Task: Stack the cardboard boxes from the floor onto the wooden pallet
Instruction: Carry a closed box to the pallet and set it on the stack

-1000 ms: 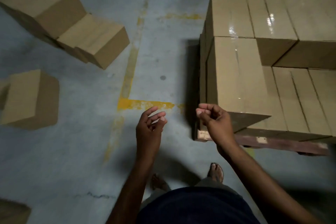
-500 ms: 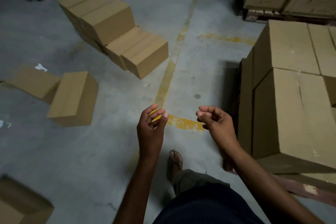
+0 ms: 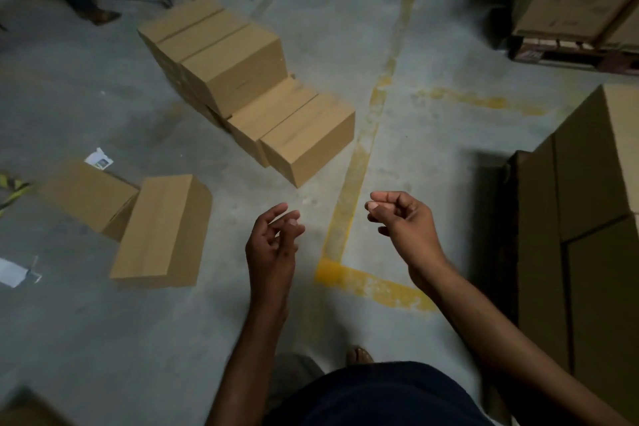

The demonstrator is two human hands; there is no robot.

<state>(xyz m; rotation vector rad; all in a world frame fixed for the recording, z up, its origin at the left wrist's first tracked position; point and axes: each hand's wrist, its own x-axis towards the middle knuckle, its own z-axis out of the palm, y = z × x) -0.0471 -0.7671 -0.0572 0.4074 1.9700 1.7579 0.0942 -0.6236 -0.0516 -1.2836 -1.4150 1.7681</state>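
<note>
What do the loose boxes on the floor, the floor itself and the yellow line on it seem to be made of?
Boxes: plain brown cardboard, matte, with sharp folded edges and a flap seam along the top.
Floor: probably bare concrete, being grey, dull and mottled.
Yellow line: seems to be paint, worn and patchy, with grey showing through.
</note>
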